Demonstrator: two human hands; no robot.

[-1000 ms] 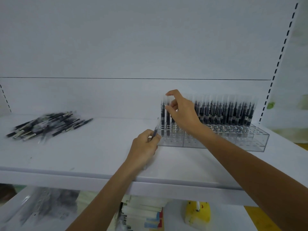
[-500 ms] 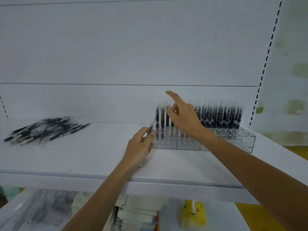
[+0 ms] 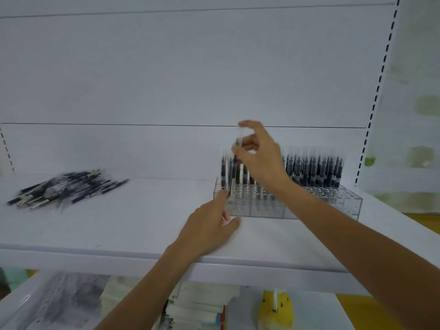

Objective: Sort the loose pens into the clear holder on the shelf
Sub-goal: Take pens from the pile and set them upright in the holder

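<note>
Clear-capped and black-barrelled, the pen (image 3: 238, 148) you are sorting now stands upright in your right grip (image 3: 258, 154), pinched between thumb and fingertips just above the left end of the clear holder (image 3: 321, 206). Half a second ago that grip was empty, one finger pointing, while your left grip (image 3: 209, 226) held the pen beside the holder, so you have passed it across. Your left grip now looks released, fingers loose against the holder's front-left corner, below and left of the right grip, though blur leaves some doubt.

As far as I can judge, the pen is not yet seated. It hangs over the slots directly under your right grip, beside pens already standing there. To the right of that grip the back row (image 3: 314, 170) stands full, with bare slots in front of it. Far to the left of your left grip the loose pens (image 3: 64, 190) lie heaped on the shelf (image 3: 131, 225), so much of the job remains. Lower this one straight, then reach back left.
</note>
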